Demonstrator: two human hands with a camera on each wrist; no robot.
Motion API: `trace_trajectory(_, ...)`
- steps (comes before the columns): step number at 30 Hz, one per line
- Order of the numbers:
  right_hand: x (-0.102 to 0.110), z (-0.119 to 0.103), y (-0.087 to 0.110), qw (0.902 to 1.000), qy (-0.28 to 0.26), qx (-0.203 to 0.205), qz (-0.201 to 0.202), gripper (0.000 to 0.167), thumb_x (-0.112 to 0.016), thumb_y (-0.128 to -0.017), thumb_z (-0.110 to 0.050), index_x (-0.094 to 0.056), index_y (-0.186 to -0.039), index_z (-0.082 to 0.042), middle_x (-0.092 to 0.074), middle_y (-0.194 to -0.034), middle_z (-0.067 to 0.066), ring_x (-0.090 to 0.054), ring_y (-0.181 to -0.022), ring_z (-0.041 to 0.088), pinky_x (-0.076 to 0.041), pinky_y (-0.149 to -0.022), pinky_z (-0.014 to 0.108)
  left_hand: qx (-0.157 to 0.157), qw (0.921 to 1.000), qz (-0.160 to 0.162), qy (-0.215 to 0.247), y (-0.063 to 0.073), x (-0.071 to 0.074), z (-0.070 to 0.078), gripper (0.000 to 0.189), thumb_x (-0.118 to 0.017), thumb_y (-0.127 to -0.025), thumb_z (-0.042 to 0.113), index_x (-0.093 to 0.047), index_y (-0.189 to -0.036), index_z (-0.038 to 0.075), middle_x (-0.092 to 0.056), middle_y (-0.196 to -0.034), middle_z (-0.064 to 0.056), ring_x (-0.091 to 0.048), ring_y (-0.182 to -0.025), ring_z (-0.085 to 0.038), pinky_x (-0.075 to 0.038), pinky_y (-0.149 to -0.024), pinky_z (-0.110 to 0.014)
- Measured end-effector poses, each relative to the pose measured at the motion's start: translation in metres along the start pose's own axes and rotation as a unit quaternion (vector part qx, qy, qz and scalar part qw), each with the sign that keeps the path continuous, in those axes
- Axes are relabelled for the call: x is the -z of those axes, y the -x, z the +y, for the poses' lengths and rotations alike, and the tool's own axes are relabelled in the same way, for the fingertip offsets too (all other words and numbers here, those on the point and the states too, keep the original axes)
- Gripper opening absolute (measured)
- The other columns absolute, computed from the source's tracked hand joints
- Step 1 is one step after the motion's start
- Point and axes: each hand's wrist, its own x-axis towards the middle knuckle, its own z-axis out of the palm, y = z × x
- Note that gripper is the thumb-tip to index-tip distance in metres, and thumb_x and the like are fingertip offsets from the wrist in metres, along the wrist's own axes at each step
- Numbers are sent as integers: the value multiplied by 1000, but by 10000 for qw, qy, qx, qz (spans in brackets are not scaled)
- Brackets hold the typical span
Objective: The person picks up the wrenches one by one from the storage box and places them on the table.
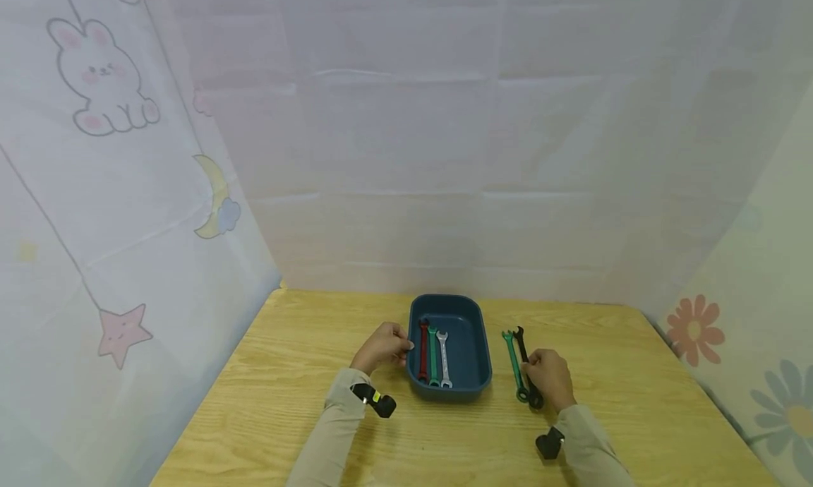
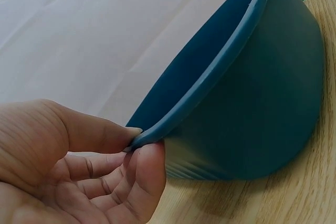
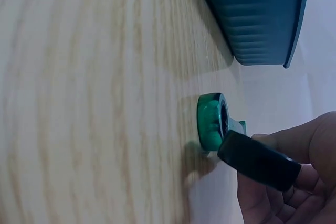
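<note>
My left hand [image 1: 385, 346] pinches the left rim of a dark blue plastic bin [image 1: 466, 353] between thumb and fingers; the left wrist view shows this grip on the bin's lip [image 2: 210, 77]. Inside the bin, a red wrench [image 1: 423, 349], a green wrench [image 1: 433, 356] and a silver wrench [image 1: 444, 356] lie side by side on its left. To the right of the bin, my right hand [image 1: 551, 375] pinches a black wrench [image 3: 257, 161] near its middle, its ring end seeming raised off the table. Close beside it lies a second green wrench [image 1: 514, 363].
The bin stands on a light wood-grain table [image 1: 254, 402], near its back edge. A pale cloth backdrop [image 1: 406, 155] hangs behind the table, with printed cloth at both sides. A black wrist camera [image 1: 375, 399] is strapped to the left sleeve, another [image 1: 550, 443] to the right.
</note>
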Motion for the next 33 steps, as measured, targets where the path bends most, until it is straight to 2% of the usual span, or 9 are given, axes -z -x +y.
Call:
trace_trajectory(5, -1, 2, 0, 10000, -9, -50, 85, 17, -72, -88, -10, -64, -77, 0, -57, -67, 4, -48, -58, 17, -38, -50, 29, -13, 10000, 9, 4, 0, 0, -1, 10, -64, -94, -1, -56, -87, -1, -55, -73, -8, -55, -56, -17, -59, -62, -44)
trace_trajectory(12, -2, 3, 0, 9999, -4, -141, -8, 16, -71, -89, -9, -65, -80, 2, -59, -69, 5, -50, -58, 18, -39, -50, 29, -13, 10000, -31, 39, -1, 1, -1, 11, -63, -94, -2, -55, -86, 0, -55, -75, -8, -55, -55, -17, -59, -63, -44)
trace_trajectory(19, -1, 7, 2, 9997, 42, -249, 13, 15, -72, -88, -11, -69, -87, 4, -66, -74, 8, -56, -59, 19, -44, -49, 32, -20, 9999, -35, 95, -1, 0, -4, 11, -62, -94, -3, -55, -85, 0, -55, -76, -8, -55, -56, -17, -58, -62, -42)
trace_trajectory(25, -3, 10, 2, 9996, 76, -254, 104, 13, -71, -88, -11, -71, -87, 3, -67, -75, 8, -58, -60, 19, -45, -49, 32, -25, 10000, -16, 36, 0, 0, -5, 11, -62, -94, -3, -55, -85, 0, -55, -77, -9, -55, -56, -17, -58, -60, -39)
trace_trajectory(33, -4, 9, 1, 9993, 140, -258, 244, 18, -71, -88, -13, -72, -94, 5, -70, -80, 14, -61, -61, 20, -47, -48, 33, -34, 10000, -21, 68, -2, 1, -5, 10, -63, -93, -2, -56, -86, -1, -55, -76, -9, -55, -56, -17, -58, -63, -44)
